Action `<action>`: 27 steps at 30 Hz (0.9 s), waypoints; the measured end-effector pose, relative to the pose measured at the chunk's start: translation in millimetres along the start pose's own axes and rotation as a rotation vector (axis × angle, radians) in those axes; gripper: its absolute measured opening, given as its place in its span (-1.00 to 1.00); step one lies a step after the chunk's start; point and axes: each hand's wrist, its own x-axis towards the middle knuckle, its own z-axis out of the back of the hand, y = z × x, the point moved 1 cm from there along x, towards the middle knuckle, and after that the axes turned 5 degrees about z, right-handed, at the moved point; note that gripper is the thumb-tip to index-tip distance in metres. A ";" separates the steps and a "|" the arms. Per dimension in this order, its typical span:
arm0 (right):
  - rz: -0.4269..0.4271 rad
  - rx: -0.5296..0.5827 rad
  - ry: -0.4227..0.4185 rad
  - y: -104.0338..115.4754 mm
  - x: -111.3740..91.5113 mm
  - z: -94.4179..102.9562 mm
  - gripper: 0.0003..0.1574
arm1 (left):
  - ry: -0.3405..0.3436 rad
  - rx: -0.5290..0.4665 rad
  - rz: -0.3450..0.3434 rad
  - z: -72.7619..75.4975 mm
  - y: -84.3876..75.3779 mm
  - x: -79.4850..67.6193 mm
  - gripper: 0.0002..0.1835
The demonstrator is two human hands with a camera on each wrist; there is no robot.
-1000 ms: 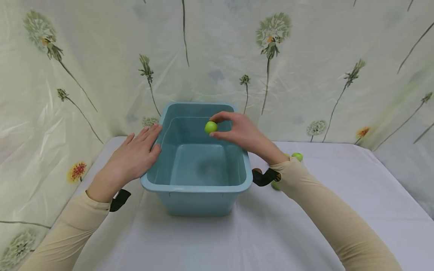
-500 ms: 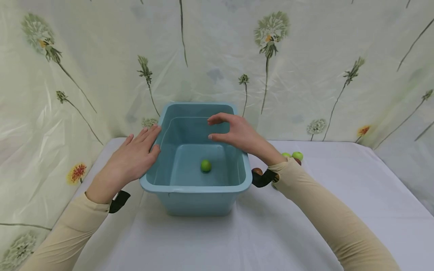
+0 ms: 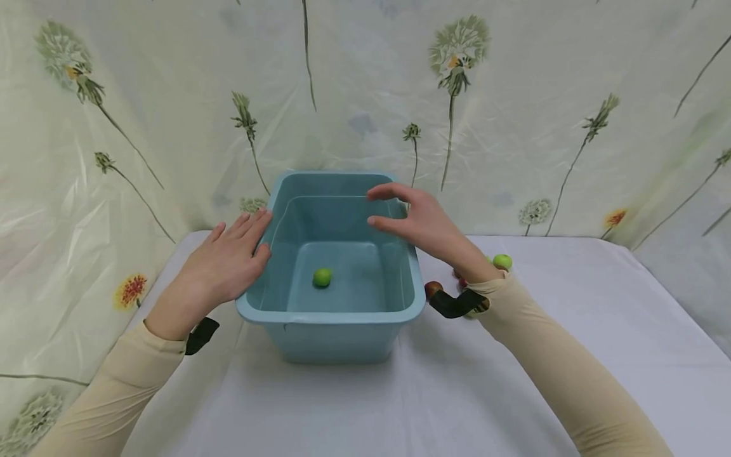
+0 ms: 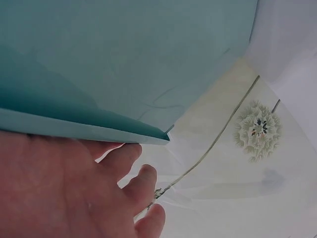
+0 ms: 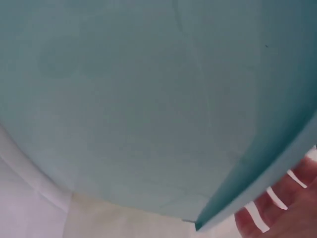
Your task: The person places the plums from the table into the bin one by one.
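Note:
A blue plastic tub (image 3: 331, 318) stands on the white-covered table, one round green fruit (image 3: 322, 277) on its floor. My left hand (image 3: 223, 260) lies with straight fingers on the tub's left rim; in the left wrist view that hand (image 4: 74, 183) is just below the rim's edge. Above the tub's right side, my right hand (image 3: 419, 219) is held with thumb and fingers apart and nothing between them. The right wrist view has the tub's outer wall (image 5: 138, 109) filling most of it, with the right hand's fingers (image 5: 285, 193) at the lower right corner.
Right of the tub, partly behind my right wrist, are a green fruit (image 3: 502, 262), a brownish-red round fruit (image 3: 433, 289) and several others mostly hidden. A plastic sheet (image 3: 354, 82) with dandelion prints hangs behind the white-covered table (image 3: 599, 317).
My right hand has let go of the green fruit, which dropped into the tub and rolled left. That hand has since drawn back to the right. The left hand stays on the rim.

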 end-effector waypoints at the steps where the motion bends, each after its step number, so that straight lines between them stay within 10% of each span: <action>1: 0.000 -0.007 -0.012 -0.6 -1.8 1.5 -0.42 | 0.000 0.000 -0.001 0.2 -0.1 0.0 -0.36; 27: -0.110 0.001 -0.130 -34.1 -54.2 22.4 -0.51 | -0.014 -0.012 0.001 -1.3 -0.5 -1.0 -0.37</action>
